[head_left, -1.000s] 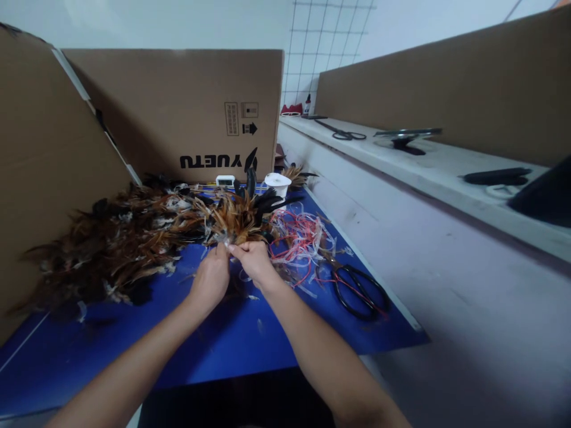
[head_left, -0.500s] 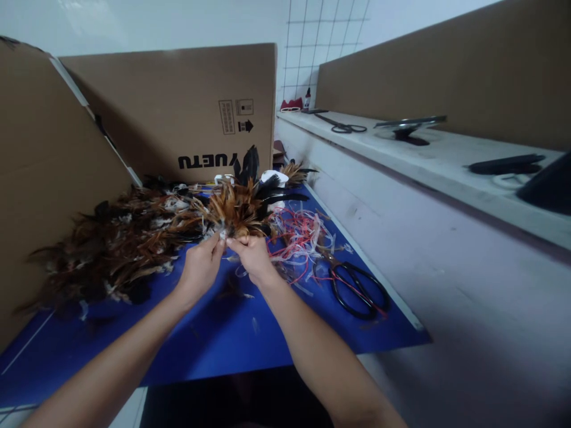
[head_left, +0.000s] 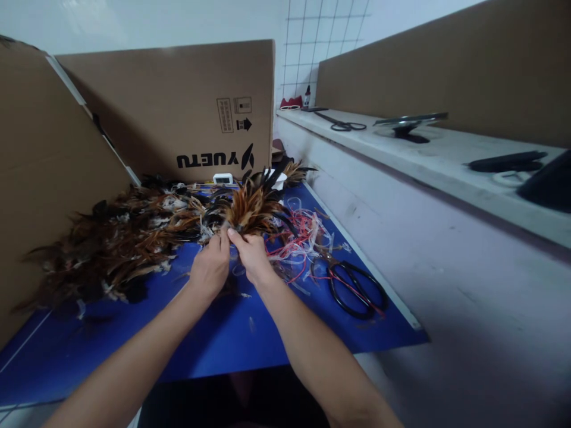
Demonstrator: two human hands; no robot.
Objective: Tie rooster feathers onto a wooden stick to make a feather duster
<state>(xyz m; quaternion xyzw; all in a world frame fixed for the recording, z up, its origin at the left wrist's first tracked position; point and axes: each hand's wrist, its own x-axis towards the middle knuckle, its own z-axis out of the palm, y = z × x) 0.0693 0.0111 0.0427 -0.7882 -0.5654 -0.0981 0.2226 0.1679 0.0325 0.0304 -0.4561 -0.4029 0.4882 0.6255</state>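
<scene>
A bundle of brown and black feathers (head_left: 252, 208) fans up and away from me, gripped at its base by both hands. My left hand (head_left: 212, 261) is closed, with its fingertips pinching the base from the left. On the other side my right hand (head_left: 253, 252) is closed too, its thumb pressed on the base near the left fingertips. The quill ends are mostly hidden by the fingers. To the left lies a large heap of loose feathers (head_left: 116, 244). Beyond the right hand is a tangle of red and clear strips (head_left: 303, 235).
Black-handled scissors (head_left: 357, 288) lie on the blue table top (head_left: 223, 351), right of my hands. Cardboard panels (head_left: 169, 107) stand behind and at the left. On the right ledge (head_left: 464, 142) are another pair of scissors (head_left: 341, 123) and a round stand (head_left: 408, 125). A small white device (head_left: 223, 178) stands at the back.
Both hands stay on the feather bundle. The bundle has turned and leans more to the right, uncovering the box logo and the white device. My left hand has shifted slightly right.
</scene>
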